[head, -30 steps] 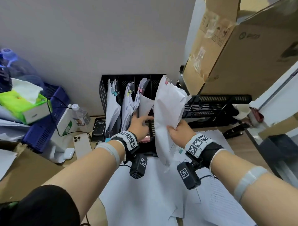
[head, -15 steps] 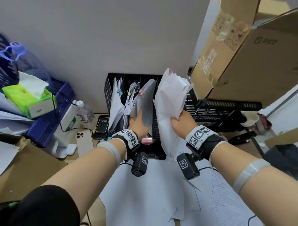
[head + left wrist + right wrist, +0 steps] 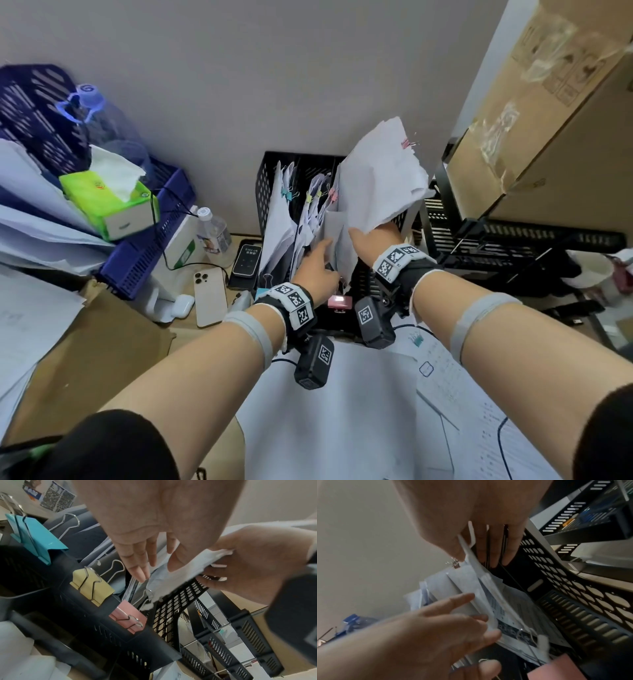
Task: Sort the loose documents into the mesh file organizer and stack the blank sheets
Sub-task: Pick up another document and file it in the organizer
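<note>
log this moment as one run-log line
right hand: grips paper bundle | left hand: parts filed papers | mesh organizer: bundle entering rightmost slot

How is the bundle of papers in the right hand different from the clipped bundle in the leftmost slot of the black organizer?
The held bundle is tilted, rising above the organizer, gripped by the right hand; the leftmost bundle stands fully inside its slot, untouched. The held bundle carries a pink clip, the leftmost a teal one. Both are white clipped papers.

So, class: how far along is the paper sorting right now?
Done: clipped bundles stand in the organizer. In hand: the right hand grips a bundle over the rightmost slot; the left hand parts filed papers. Left: sheets lie loose on the desk.
</note>
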Demonstrator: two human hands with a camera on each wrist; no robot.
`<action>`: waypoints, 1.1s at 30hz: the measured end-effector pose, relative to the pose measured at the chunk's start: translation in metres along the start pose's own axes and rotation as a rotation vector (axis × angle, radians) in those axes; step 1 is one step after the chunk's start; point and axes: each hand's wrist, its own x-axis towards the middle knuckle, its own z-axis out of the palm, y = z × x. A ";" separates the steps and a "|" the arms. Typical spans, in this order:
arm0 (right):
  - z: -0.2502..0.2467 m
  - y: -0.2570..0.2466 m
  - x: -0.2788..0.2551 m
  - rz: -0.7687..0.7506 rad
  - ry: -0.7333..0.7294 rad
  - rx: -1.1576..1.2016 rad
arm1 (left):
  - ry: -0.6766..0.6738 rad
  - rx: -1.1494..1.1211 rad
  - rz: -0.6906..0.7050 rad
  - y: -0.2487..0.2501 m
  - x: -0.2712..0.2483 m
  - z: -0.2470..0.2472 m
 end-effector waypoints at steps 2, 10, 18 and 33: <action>0.003 0.003 0.001 0.094 -0.046 0.066 | 0.009 -0.015 0.007 -0.003 0.004 0.001; 0.013 0.033 0.006 0.164 -0.126 -0.023 | 0.075 -0.022 0.004 -0.007 0.012 0.004; 0.007 0.019 0.011 0.051 -0.116 -0.081 | 0.093 0.025 -0.006 -0.016 0.016 0.007; 0.014 0.039 0.013 -0.124 0.000 -0.077 | 0.186 0.250 -0.025 -0.012 0.025 0.000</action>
